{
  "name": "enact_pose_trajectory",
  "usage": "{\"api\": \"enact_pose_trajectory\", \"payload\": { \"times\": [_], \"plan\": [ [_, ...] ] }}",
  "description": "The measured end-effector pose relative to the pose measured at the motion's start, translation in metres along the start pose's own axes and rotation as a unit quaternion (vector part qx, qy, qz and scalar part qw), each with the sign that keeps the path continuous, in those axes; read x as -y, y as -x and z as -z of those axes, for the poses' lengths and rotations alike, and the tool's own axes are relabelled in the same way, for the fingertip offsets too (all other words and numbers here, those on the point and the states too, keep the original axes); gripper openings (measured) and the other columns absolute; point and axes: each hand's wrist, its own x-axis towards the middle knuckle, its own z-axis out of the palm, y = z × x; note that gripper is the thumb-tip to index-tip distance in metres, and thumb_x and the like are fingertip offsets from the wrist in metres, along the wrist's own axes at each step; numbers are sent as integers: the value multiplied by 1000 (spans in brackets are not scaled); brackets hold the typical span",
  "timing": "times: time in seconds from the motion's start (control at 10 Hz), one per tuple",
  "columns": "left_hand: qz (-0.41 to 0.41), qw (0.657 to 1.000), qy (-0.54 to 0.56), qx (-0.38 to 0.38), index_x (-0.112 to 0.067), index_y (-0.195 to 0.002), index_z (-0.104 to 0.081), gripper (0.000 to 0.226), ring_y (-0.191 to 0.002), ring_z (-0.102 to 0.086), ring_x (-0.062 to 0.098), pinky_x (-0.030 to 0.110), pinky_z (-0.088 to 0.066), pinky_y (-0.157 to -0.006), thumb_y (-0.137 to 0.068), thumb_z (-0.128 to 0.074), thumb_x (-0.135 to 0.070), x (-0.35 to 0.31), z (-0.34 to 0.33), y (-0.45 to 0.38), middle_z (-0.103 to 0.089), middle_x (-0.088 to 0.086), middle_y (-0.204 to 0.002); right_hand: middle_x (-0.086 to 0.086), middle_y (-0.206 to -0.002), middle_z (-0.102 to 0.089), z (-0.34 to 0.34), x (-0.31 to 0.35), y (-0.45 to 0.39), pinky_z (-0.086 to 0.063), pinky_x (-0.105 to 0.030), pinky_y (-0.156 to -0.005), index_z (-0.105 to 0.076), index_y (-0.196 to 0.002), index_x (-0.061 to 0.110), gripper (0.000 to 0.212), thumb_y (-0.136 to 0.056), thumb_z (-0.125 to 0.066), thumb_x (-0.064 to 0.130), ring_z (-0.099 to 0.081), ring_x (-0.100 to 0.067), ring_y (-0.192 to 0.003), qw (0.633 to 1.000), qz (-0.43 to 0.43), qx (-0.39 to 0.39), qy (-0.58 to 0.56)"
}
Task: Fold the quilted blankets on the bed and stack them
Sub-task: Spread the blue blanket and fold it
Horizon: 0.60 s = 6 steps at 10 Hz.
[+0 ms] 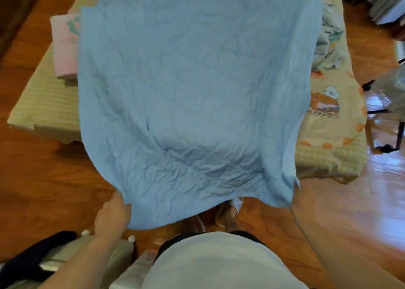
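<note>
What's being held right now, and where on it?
The blue quilted blanket, spread out over the bed. The left hand pinches its near left corner. The right hand is at the near right corner, mostly hidden behind the cloth.

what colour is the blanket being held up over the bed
Plain light blue with a crinkled quilted texture; the blanket shows best in the head view.

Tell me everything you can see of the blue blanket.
The blue blanket is a plain light-blue quilted cloth, heavily creased. It is spread wide over the bed and reaches off its near end toward the person. The left hand grips the near left corner; the right hand, mostly hidden behind the cloth, holds the near right corner. The near edge sags between them, above the floor. The right side edge curls upward.
</note>
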Motion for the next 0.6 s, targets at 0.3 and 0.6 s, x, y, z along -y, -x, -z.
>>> {"api": "enact_pose_trajectory", "payload": {
  "times": [0.3, 0.6],
  "plan": [
    [-243, 895, 369, 53, -16, -80, -51, 24, -59, -44, 7, 20, -38, -56, -97, -67, -23, -148, 46, 108, -49, -7, -65, -4, -95, -58, 65, 130, 52, -36, -13, -73, -75, -104, 3, 20, -91, -62, 12, -55, -12, -86, 919, 178, -184, -300],
    [-272, 804, 488, 206, -19, -81, -55, 23, -71, -50, 13, 33, -43, -72, -99, -64, -28, -213, 75, 136, -54, 0, -73, 8, -91, -62, 91, 189, 68, -42, -7, -74, -77, -103, 29, 32, -86, -71, 2, -62, -2, -87, 868, 246, -88, -422]
  ]
}}
